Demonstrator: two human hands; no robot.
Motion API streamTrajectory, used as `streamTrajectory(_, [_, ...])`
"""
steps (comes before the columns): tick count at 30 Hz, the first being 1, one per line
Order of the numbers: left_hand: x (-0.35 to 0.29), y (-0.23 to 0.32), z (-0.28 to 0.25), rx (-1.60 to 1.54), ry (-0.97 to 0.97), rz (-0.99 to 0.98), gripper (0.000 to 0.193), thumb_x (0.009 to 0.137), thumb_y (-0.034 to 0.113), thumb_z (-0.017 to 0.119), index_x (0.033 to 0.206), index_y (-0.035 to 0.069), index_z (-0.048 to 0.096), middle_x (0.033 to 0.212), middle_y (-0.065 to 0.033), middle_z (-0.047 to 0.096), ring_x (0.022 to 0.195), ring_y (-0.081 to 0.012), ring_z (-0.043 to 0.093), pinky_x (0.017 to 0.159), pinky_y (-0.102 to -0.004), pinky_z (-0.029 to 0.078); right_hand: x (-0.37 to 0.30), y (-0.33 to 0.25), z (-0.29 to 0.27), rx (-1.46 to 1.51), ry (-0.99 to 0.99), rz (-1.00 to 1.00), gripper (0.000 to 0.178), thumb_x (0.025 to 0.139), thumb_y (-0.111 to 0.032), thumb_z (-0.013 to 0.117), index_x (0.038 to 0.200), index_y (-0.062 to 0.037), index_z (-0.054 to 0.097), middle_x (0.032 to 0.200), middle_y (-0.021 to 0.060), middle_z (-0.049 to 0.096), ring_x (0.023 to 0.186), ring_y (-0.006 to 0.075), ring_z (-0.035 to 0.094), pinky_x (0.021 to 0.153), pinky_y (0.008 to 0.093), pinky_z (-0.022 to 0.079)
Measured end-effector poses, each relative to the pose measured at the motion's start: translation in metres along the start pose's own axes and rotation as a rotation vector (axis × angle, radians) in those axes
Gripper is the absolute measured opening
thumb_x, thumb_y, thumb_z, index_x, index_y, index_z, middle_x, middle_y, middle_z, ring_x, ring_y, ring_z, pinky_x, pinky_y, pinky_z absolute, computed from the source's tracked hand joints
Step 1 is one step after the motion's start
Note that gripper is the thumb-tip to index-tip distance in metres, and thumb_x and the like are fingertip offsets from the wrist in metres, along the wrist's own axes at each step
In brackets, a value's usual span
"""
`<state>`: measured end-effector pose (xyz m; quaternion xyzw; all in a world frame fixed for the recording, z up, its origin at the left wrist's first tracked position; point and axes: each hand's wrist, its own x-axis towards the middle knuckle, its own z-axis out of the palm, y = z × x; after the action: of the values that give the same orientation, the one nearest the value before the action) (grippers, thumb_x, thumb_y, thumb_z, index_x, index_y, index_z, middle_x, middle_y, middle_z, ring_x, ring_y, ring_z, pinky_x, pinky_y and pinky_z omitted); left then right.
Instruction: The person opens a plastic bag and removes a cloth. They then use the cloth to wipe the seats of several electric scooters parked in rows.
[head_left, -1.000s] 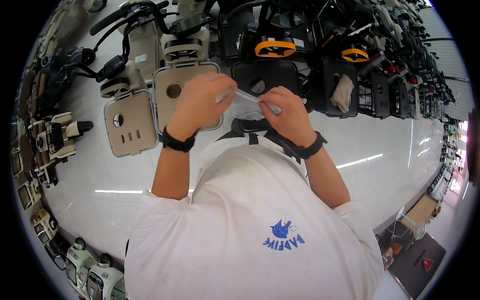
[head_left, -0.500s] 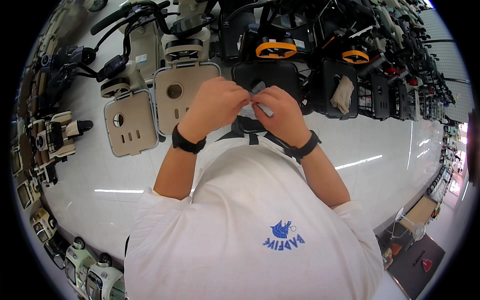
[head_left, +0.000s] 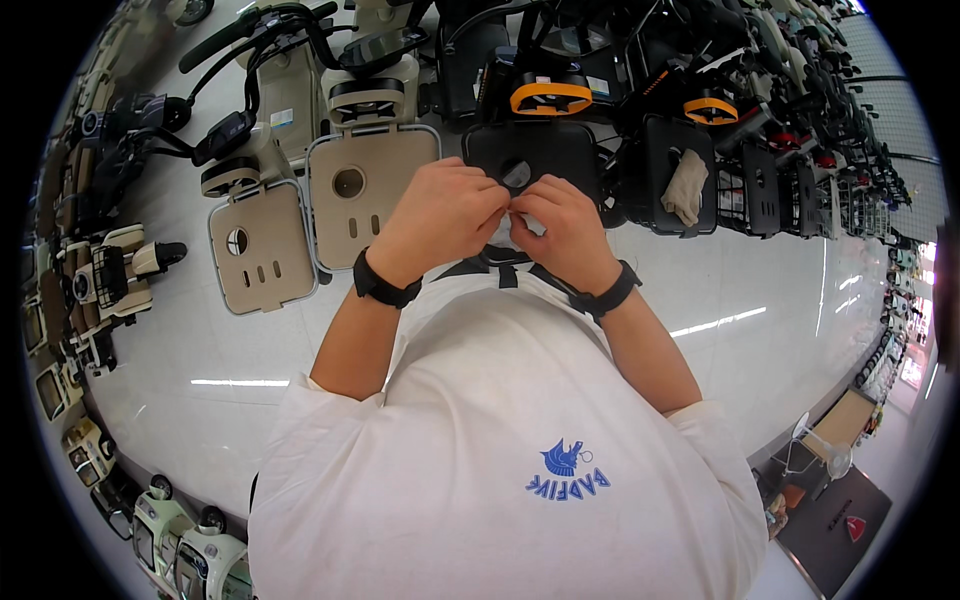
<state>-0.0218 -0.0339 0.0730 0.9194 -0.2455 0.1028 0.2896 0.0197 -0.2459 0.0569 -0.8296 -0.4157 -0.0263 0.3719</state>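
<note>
My left hand and my right hand meet in front of my body, fingertips pinched together and nearly touching. Between and just below them shows a thin, see-through piece of plastic, mostly hidden by the fingers. Both hands appear closed on it. Beneath them lies a black basket lid with a round hole, part of a parked scooter. To the left of my left hand is a beige basket lid, also with a round hole. A dark band sits on each wrist.
A crumpled beige cloth rests on another black basket lid at the right. A second beige lid is at the left. Handlebars and orange-trimmed frames rise beyond. More scooters line both sides; a white fan stands lower right.
My left hand has shifted slightly right and down, and its fingers have turned closer to the right hand's fingertips. The pale bit above the fingertips no longer stands out. My right hand barely moves.
</note>
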Motion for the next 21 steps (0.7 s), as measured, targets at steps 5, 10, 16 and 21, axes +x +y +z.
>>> streamTrajectory(5, [0.0012,-0.0006,-0.0028,-0.031,0.007,-0.017,0.007,0.079,0.006,0.076,0.084,0.008,0.072,0.079,-0.0051,0.071,0.078,-0.0275,0.068,0.072,-0.0382,0.051,-0.0028,-0.0004,-0.0048,0.067,0.004,0.069,0.013,0.079,-0.001,0.078,0.092,-0.0028,0.076,0.088,0.0077,0.072,0.085,0.0280,0.067,0.075,0.0369,0.056])
streamTrajectory(10, [0.0009,-0.0007,-0.0065,-0.064,-0.023,-0.050,0.007,0.081,0.009,0.078,0.085,0.008,0.073,0.082,-0.0064,0.072,0.081,-0.0289,0.068,0.074,-0.0395,0.052,-0.0044,-0.0022,-0.0073,0.079,-0.020,0.094,0.012,0.082,-0.003,0.078,0.094,-0.0033,0.077,0.088,0.0082,0.072,0.085,0.0283,0.068,0.075,0.0369,0.056])
streamTrajectory(16, [-0.0010,-0.0020,-0.0041,-0.025,-0.056,-0.086,0.009,0.082,0.014,0.082,0.079,0.008,0.076,0.077,-0.0067,0.073,0.078,-0.0275,0.069,0.074,-0.0386,0.052,-0.0049,-0.0026,-0.0078,0.069,-0.034,0.087,0.012,0.081,-0.003,0.078,0.093,-0.0038,0.076,0.087,0.0078,0.072,0.085,0.0278,0.068,0.075,0.0368,0.055])
streamTrajectory(21, [-0.0042,-0.0022,-0.0024,-0.031,0.001,-0.060,0.010,0.081,0.015,0.083,0.078,0.008,0.077,0.072,-0.0064,0.072,0.072,-0.0260,0.069,0.072,-0.0381,0.052,-0.0050,-0.0019,-0.0049,0.075,-0.026,0.100,0.011,0.080,-0.003,0.078,0.091,-0.0036,0.075,0.086,0.0077,0.071,0.085,0.0275,0.068,0.074,0.0360,0.055])
